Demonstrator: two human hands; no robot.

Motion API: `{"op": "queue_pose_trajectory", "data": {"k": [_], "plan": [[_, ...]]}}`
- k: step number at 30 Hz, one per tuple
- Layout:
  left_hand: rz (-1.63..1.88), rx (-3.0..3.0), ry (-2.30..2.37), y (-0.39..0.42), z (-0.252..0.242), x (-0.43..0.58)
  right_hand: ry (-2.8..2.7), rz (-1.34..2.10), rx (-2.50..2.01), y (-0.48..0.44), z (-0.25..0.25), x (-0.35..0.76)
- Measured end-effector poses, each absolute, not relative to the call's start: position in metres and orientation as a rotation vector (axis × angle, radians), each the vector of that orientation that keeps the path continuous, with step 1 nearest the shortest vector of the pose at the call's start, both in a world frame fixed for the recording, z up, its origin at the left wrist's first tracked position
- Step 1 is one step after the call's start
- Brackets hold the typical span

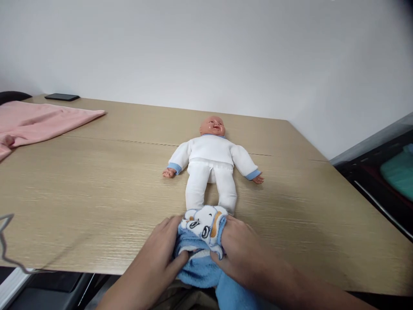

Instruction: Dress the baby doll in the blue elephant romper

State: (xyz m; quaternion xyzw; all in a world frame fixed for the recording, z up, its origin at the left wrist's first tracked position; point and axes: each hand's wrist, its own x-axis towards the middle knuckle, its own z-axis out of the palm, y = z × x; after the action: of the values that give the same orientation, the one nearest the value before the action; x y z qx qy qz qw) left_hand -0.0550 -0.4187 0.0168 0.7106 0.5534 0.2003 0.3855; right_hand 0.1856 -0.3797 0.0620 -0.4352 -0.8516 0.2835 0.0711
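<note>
A baby doll (211,150) lies on its back on the wooden table, its head toward the wall and its feet toward me. Its body is white cloth with blue cuffs, and its arms are spread out. At the table's near edge I hold a blue fleece doll garment (200,275) with a white cartoon face on it, bunched up over the doll's feet, which are hidden. My left hand (164,249) grips the garment's left side, thumb on the near fold. On the other side my right hand (241,245) is closed on it, fingers partly hidden by the cloth.
Pink cloth (41,122) lies at the table's left, with a dark phone-like slab (62,97) behind it. A bent grey wire (4,245) sticks up at the near left edge. Right of the table, a dark rack (371,181) holds a green item (400,170).
</note>
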Motion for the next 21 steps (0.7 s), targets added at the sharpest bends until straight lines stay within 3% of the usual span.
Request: {"op": "queue_pose_trajectory", "data": {"k": [4, 10, 21], "plan": [[0.595, 1.741, 1.341, -0.417, 0.003, -0.058, -2.596, 0.835, -1.273, -0.385, 0.055, 0.183], [0.681, 1.677, 1.322, -0.419, -0.005, -0.055, -2.643, 0.76, -1.714, -0.385, 0.051, 0.183], [0.929, 1.455, 1.236, -0.406, -0.005, -0.05, -2.211, 0.953, -1.162, -0.358, 0.035, 0.195]]}}
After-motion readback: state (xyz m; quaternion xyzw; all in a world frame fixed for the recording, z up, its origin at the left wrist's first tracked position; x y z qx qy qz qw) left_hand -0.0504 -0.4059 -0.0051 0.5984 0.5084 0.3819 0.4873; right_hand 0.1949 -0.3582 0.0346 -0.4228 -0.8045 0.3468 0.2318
